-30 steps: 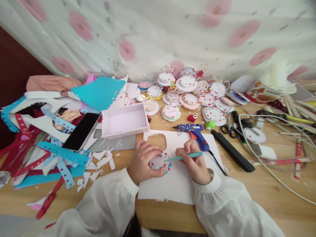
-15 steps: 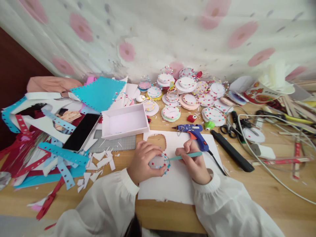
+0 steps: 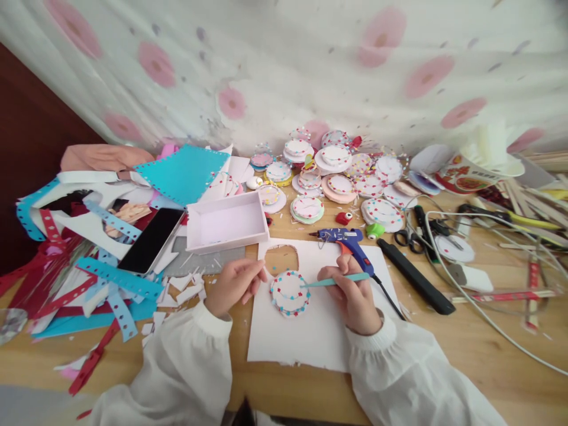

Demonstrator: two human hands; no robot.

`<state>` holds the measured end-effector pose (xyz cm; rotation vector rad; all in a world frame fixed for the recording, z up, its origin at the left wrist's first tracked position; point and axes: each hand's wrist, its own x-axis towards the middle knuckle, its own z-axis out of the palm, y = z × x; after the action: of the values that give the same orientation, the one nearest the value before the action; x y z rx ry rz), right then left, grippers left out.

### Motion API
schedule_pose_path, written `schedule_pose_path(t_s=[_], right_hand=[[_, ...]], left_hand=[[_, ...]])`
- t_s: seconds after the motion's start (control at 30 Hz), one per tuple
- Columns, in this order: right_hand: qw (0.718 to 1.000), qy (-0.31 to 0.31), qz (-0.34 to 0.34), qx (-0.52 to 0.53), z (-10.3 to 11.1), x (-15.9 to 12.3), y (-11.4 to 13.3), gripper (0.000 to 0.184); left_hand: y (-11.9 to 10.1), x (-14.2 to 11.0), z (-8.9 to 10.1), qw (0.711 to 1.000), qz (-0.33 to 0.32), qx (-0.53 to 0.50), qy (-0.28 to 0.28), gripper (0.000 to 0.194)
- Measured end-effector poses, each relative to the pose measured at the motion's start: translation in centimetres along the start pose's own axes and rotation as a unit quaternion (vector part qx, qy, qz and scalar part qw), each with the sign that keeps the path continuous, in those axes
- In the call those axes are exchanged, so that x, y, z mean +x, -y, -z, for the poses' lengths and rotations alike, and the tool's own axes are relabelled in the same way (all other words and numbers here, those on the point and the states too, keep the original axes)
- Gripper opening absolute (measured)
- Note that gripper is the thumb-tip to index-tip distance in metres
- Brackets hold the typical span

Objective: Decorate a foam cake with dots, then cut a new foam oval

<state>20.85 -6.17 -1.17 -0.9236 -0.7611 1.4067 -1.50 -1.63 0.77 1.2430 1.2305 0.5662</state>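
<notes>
Left hand [image 3: 237,286]: beside disc, apart.
Right hand [image 3: 352,294]: grips tweezers [image 3: 339,280]; tips at disc.
Disc [image 3: 290,293]: beaded, flat on white sheet [image 3: 302,343].
Glue gun [image 3: 350,239]: lying behind right hand.
Open box [image 3: 226,222]: left of glue gun.

1 teal tool [image 3: 337,280], 1 wht. sheet [image 3: 302,343] w/ 1 dotted disc pc. [image 3: 290,294] on it. Approx. 10+ similar pcs. [image 3: 307,207] behind — overlapping, exact no. unclear. 1 glue gun [image 3: 350,239], 1 ph. [image 3: 151,241], 1 open box [image 3: 227,222], 1 cutting mat [image 3: 208,260], 1 printed bowl [image 3: 470,174]. Small gadgets: 2 — 1 red [image 3: 344,219], 1 grn. [image 3: 375,231]. Paper scraps [image 3: 189,291]: lots, too jumbled to count.
</notes>
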Motion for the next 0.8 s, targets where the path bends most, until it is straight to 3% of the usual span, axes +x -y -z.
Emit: schedule_pose_path(t_s=[0.17, 0.37, 0.8], right_hand=[[1.0, 0.003, 0.011, 0.012, -0.1, 0.1, -0.1, 0.03], [1.0, 0.0, 0.003, 0.013, -0.1, 0.0, -0.1, 0.029], [1.0, 0.02, 0.006, -0.005, -0.1, -0.1, -0.1, 0.031]], left_hand=[[-0.3, 0.0, 0.4, 0.983, 0.094, -0.045, 0.153, 0.044], [0.3, 0.1, -0.3, 0.961, 0.116, -0.103, 0.227, 0.04], [0.8, 0.0, -1.0, 0.972, 0.028, -0.113, 0.203, 0.035]])
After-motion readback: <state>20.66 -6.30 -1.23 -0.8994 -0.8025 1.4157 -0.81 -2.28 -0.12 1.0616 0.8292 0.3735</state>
